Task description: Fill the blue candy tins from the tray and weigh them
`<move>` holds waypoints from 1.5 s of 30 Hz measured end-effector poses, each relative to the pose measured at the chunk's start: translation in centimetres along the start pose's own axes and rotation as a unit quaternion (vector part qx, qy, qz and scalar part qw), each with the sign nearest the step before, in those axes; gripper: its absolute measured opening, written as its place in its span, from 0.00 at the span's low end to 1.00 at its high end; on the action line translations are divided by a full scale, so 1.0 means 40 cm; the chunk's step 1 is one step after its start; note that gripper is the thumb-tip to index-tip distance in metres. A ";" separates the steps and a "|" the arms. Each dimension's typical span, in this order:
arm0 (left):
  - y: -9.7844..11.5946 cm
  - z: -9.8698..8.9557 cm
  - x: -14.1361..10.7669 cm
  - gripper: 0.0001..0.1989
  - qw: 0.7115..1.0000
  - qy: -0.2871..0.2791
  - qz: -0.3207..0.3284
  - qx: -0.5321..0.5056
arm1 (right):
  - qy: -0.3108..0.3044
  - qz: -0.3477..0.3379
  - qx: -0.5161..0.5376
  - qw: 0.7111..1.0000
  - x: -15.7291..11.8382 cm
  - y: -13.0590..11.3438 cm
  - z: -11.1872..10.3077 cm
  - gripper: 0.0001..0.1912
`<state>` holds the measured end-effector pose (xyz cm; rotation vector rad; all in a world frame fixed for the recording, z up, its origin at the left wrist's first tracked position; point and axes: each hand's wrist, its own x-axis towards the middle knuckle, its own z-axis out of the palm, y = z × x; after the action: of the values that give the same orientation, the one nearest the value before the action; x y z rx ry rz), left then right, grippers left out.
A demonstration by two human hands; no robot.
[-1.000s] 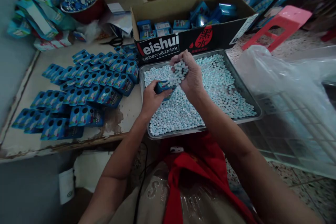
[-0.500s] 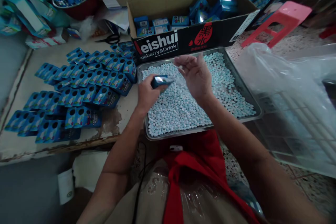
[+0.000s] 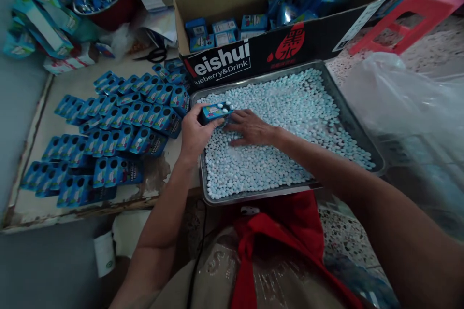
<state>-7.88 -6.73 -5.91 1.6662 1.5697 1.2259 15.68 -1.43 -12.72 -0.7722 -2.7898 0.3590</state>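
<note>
My left hand [image 3: 195, 136] grips a small blue candy box [image 3: 213, 111] over the left side of a metal tray [image 3: 377, 166]. A few pale candies sit at the round hole in the box's top. Small white and light-blue candies [image 3: 250, 169] cover most of the tray floor. My right hand [image 3: 253, 128] rests palm down among them, fingers somewhat apart, its fingertips just beside the box. Whether any candies lie under that palm is hidden. Rows of similar blue boxes [image 3: 134, 111] with round dark holes stand on the table to the left.
Behind the tray stands a long cardboard carton [image 3: 261, 58] with blue packs inside. A red bowl [image 3: 112, 14] of blue-and-silver pieces, black scissors [image 3: 155, 54] and crumpled packaging [image 3: 50, 14] are at the back left. A pink stool [image 3: 416, 9] and clear plastic sheeting [image 3: 398, 91] are on the right.
My right hand has come down from above the tray onto the candies beside the box. The box in my left hand has turned, so its candy-topped hole shows. The view has shifted slightly.
</note>
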 end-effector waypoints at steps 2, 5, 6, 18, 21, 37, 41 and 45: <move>0.012 -0.017 0.003 0.20 0.999 0.011 0.016 0.040 | 0.031 0.045 0.032 0.998 -0.005 0.017 0.005 0.21; 0.031 -0.024 -0.007 0.21 0.994 -0.002 0.037 0.104 | 0.135 0.196 0.177 0.955 -0.033 0.008 -0.003 0.23; 0.039 -0.020 -0.014 0.21 0.991 -0.009 0.043 0.126 | 0.187 0.258 0.263 0.911 -0.038 -0.001 -0.012 0.26; 0.054 0.046 -0.062 0.21 0.995 -0.073 -0.057 -0.042 | 0.386 0.223 0.698 0.560 0.029 -0.122 -0.183 0.29; 0.046 0.067 -0.078 0.22 0.986 -0.066 -0.081 -0.128 | 0.400 0.205 0.643 0.620 0.041 -0.128 -0.195 0.31; 0.079 0.074 -0.058 0.20 0.997 -0.039 -0.047 -0.051 | 0.396 0.203 0.384 0.809 -0.047 -0.026 -0.157 0.24; 0.061 0.073 -0.054 0.18 0.997 -0.037 -0.043 -0.043 | 0.399 0.329 0.173 0.838 -0.160 0.086 -0.120 0.17; 0.029 0.117 -0.045 0.22 0.987 -0.057 -0.079 -0.128 | 0.360 0.396 0.108 0.838 -0.191 0.140 -0.091 0.12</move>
<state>-3.06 -7.75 -7.44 1.3970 1.3824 1.1745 25.72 -0.16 -12.04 -1.5796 -1.6039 0.3884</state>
